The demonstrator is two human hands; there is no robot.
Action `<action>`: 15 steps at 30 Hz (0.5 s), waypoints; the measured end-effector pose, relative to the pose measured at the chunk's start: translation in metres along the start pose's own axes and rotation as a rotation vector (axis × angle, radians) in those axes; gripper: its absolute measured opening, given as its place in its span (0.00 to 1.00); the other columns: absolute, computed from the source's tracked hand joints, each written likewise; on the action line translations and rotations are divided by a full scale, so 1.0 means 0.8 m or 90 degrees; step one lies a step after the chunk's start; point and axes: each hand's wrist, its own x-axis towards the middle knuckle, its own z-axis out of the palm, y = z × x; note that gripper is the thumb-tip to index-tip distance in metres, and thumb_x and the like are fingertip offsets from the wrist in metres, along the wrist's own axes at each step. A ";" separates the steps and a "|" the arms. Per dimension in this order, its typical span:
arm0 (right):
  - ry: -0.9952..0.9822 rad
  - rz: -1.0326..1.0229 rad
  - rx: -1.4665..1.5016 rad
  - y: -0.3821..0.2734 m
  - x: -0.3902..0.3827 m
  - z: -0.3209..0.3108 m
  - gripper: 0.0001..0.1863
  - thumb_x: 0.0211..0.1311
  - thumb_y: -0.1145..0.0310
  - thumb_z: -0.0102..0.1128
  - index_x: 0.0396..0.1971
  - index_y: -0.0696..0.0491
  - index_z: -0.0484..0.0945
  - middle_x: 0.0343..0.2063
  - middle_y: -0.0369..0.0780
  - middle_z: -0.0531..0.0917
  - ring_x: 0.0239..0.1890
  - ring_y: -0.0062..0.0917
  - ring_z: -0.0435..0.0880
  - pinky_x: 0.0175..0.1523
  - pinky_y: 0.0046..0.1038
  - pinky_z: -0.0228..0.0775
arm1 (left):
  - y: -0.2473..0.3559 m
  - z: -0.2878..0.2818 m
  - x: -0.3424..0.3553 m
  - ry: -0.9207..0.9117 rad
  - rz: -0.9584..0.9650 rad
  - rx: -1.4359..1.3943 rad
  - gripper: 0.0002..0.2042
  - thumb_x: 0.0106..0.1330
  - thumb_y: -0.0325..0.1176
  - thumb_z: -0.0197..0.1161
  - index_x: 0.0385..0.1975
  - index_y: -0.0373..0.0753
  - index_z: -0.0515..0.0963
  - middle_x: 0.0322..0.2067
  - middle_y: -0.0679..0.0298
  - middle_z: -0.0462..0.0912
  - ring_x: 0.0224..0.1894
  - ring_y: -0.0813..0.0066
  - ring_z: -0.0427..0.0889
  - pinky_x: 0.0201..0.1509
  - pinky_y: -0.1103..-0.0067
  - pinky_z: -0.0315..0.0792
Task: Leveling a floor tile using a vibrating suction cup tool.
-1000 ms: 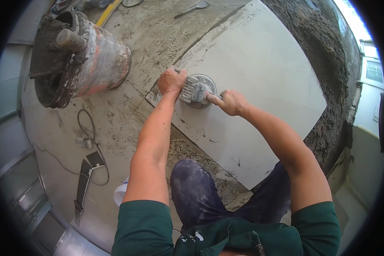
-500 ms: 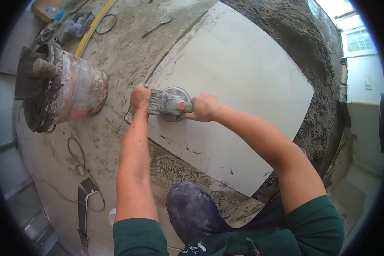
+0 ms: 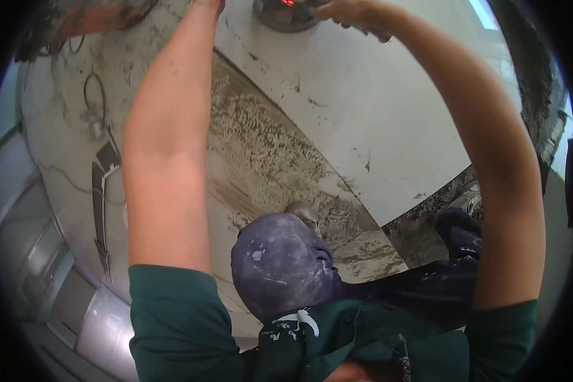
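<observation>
A large pale tile (image 3: 388,121) lies on the floor in front of me. On its far part sits a round-based tile vibrator (image 3: 286,18) with a small red display, cut off by the upper edge of the picture. My right hand (image 3: 356,13) is closed around the tool's handle from the right side. Only a small part of my left hand (image 3: 209,4) shows at the top edge, left of the tool. Its fingers are out of the picture, so I cannot make out what they hold or touch.
Ridged grey mortar (image 3: 261,134) runs along the tile's near left edge, by my knee (image 3: 280,264). A mortar-smeared bucket (image 3: 95,19) is partly visible at the upper left. Below it lie a looped cable (image 3: 95,95) and a dark, long strip (image 3: 100,204).
My view has tipped down toward my body, so hands, tool and bucket now sit at the upper edge. Both arms reach forward, and the tool appears farther from my left hand.
</observation>
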 end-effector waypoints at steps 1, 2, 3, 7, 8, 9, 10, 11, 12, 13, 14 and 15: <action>-0.002 0.051 0.109 -0.047 -0.027 0.006 0.19 0.62 0.57 0.69 0.35 0.61 0.83 0.30 0.44 0.82 0.34 0.33 0.80 0.42 0.40 0.75 | -0.047 -0.032 -0.013 0.272 0.157 -0.071 0.22 0.67 0.51 0.60 0.50 0.41 0.83 0.47 0.48 0.86 0.51 0.58 0.85 0.57 0.61 0.74; 0.002 0.056 0.092 -0.047 -0.031 0.003 0.19 0.62 0.57 0.69 0.35 0.61 0.83 0.30 0.44 0.82 0.34 0.33 0.80 0.42 0.40 0.75 | -0.073 -0.026 -0.028 0.526 0.328 -0.189 0.21 0.67 0.51 0.60 0.53 0.46 0.83 0.51 0.49 0.85 0.55 0.63 0.84 0.60 0.61 0.72; 0.008 0.007 0.058 -0.042 -0.023 0.008 0.20 0.61 0.57 0.69 0.35 0.62 0.83 0.30 0.45 0.82 0.34 0.33 0.81 0.42 0.40 0.75 | -0.134 -0.027 -0.068 0.462 0.318 0.054 0.27 0.74 0.51 0.52 0.57 0.30 0.72 0.58 0.43 0.73 0.61 0.43 0.71 0.63 0.59 0.65; 0.002 -0.040 -0.032 -0.036 -0.012 0.018 0.22 0.58 0.55 0.69 0.36 0.62 0.84 0.31 0.45 0.83 0.36 0.35 0.82 0.43 0.40 0.75 | -0.192 0.061 -0.331 0.144 0.628 0.151 0.32 0.69 0.51 0.59 0.64 0.31 0.69 0.67 0.48 0.69 0.72 0.47 0.63 0.77 0.57 0.52; -0.007 -0.050 -0.043 -0.039 -0.015 0.016 0.23 0.58 0.54 0.70 0.36 0.63 0.84 0.32 0.45 0.84 0.36 0.36 0.82 0.43 0.40 0.75 | -0.194 0.071 -0.377 0.029 0.622 0.191 0.35 0.70 0.55 0.56 0.67 0.32 0.66 0.70 0.49 0.64 0.75 0.51 0.58 0.79 0.57 0.48; 0.017 -0.035 -0.079 -0.045 -0.019 0.018 0.25 0.57 0.53 0.71 0.36 0.64 0.84 0.31 0.45 0.84 0.37 0.36 0.83 0.44 0.40 0.76 | -0.196 0.078 -0.410 -0.085 0.613 0.234 0.38 0.71 0.59 0.53 0.70 0.32 0.63 0.73 0.51 0.59 0.77 0.54 0.54 0.81 0.56 0.43; 0.014 -0.042 -0.080 -0.052 -0.023 0.022 0.25 0.57 0.53 0.71 0.36 0.64 0.84 0.31 0.45 0.84 0.37 0.36 0.83 0.44 0.40 0.76 | -0.198 0.084 -0.427 -0.081 0.607 0.238 0.38 0.71 0.59 0.53 0.70 0.32 0.63 0.73 0.51 0.59 0.77 0.54 0.54 0.81 0.56 0.43; 0.063 -0.039 -0.078 -0.055 -0.029 0.027 0.25 0.57 0.53 0.71 0.37 0.65 0.84 0.31 0.45 0.84 0.36 0.36 0.83 0.44 0.40 0.76 | -0.201 0.093 -0.444 -0.133 0.615 0.277 0.41 0.69 0.61 0.54 0.70 0.32 0.63 0.74 0.51 0.57 0.78 0.55 0.51 0.81 0.58 0.42; 0.113 -0.033 -0.078 -0.054 -0.033 0.030 0.25 0.56 0.54 0.72 0.37 0.65 0.84 0.30 0.46 0.84 0.35 0.35 0.83 0.43 0.40 0.77 | -0.203 0.099 -0.457 -0.186 0.623 0.314 0.43 0.67 0.62 0.56 0.70 0.31 0.62 0.75 0.52 0.54 0.79 0.55 0.48 0.82 0.60 0.41; 0.114 -0.034 -0.085 -0.034 -0.024 0.023 0.25 0.56 0.54 0.72 0.37 0.65 0.84 0.30 0.46 0.84 0.35 0.35 0.83 0.43 0.40 0.77 | -0.206 0.102 -0.463 -0.182 0.622 0.309 0.43 0.67 0.62 0.56 0.70 0.31 0.62 0.75 0.52 0.54 0.79 0.55 0.48 0.82 0.60 0.41; 0.035 -0.240 0.038 0.004 -0.010 0.009 0.24 0.57 0.54 0.71 0.37 0.64 0.84 0.29 0.46 0.84 0.34 0.33 0.84 0.42 0.40 0.77 | -0.205 0.109 -0.468 -0.217 0.597 0.326 0.44 0.67 0.64 0.54 0.71 0.31 0.60 0.76 0.52 0.51 0.79 0.56 0.45 0.82 0.61 0.39; -0.054 -0.440 0.165 0.028 -0.005 0.003 0.23 0.57 0.55 0.71 0.36 0.64 0.84 0.28 0.47 0.84 0.33 0.31 0.84 0.41 0.39 0.78 | -0.205 0.116 -0.477 -0.259 0.570 0.342 0.45 0.67 0.65 0.53 0.72 0.31 0.58 0.77 0.52 0.49 0.80 0.57 0.43 0.82 0.63 0.37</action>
